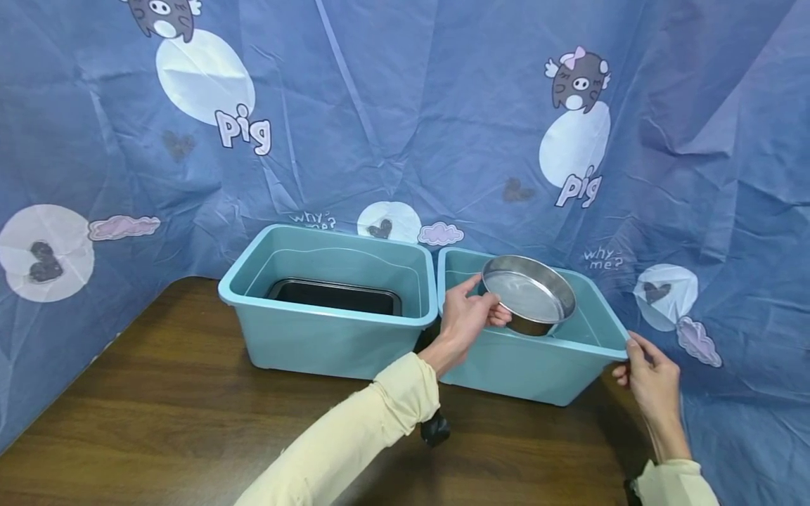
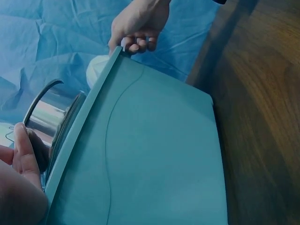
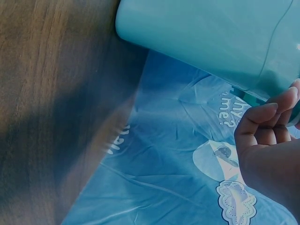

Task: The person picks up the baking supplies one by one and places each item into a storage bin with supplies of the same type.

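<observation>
A round silver cake pan (image 1: 528, 289) is tilted over the near rim of the right teal bin (image 1: 519, 369). My left hand (image 1: 465, 316) pinches the pan's left edge between thumb and fingers. In the left wrist view, part of the pan (image 2: 50, 112) shows behind the bin's rim. At the bin's front right corner, my right hand (image 1: 654, 383) grips the rim; its curled fingers (image 3: 258, 124) also appear in the right wrist view. Much of the bin's inside is hidden by the pan and left hand.
Just left stands a second teal bin (image 1: 323, 341) holding a dark rectangular baking pan (image 1: 335, 299). Both bins sit on a brown wooden table (image 1: 158, 407). Behind them hangs a blue cloth (image 1: 392, 105) printed with pigs. A small black object (image 1: 435, 429) shows by the left sleeve.
</observation>
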The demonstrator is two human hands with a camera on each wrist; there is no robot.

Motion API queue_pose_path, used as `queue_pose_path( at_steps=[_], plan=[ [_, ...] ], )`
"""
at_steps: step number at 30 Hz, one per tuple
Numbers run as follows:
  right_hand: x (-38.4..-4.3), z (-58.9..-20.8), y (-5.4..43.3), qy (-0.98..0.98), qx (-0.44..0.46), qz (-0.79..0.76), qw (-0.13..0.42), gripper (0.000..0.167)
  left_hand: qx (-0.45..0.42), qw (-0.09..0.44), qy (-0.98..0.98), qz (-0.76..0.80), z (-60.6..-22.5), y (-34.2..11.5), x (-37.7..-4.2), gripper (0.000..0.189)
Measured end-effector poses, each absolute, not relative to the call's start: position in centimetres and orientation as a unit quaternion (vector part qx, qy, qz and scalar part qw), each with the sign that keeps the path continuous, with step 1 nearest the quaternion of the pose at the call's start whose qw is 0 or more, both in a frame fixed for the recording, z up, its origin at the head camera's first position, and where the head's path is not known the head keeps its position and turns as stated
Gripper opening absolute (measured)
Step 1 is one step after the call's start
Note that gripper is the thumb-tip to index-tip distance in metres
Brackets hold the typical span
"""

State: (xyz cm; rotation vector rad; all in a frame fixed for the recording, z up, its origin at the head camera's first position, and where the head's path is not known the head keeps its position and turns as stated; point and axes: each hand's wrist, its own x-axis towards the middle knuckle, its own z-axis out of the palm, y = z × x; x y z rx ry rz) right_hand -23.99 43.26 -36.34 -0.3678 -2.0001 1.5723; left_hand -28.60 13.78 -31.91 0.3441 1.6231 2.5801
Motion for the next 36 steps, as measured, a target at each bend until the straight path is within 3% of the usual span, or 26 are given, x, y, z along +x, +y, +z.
queue_pose_path(
  at_steps=[15, 30, 36],
  plan=[
    [-23.9, -36.5, 43.0, -0.76, -0.125, 0.567, 0.292, 0.041, 0.094, 0.031, 0.536, 0.839, -31.4, 14.0, -28.8, 0.066],
    [-23.8, -36.7, 42.8, -0.753, -0.126, 0.577, 0.292, 0.041, 0.097, 0.088, 0.519, 0.845, -31.9, 13.4, -28.4, 0.061],
    [-23.8, -36.5, 43.0, -0.746, -0.13, 0.584, 0.292, 0.038, 0.116, 0.086, 0.52, 0.842, -32.1, 12.6, -28.4, 0.057]
  ],
)
